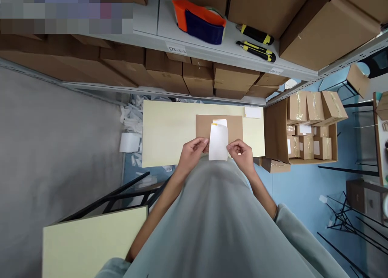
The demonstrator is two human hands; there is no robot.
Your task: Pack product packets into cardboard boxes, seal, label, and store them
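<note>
A white label with a small yellow mark at its top edge is spread between my hands. My right hand pinches its right edge between thumb and forefinger. At the opposite edge, my left hand is closed, its fingertips at the paper. Behind the label, another white slip partly shows. Both lie over a flat brown cardboard box on the pale yellow table. Toward the table's far right corner is a separate white label. The underside of the held label is hidden.
A large open carton with several small taped boxes stands right of the table. Above, a metal shelf carries cartons, box cutters and an orange-and-navy item. A white roll and paper scraps lie to the left.
</note>
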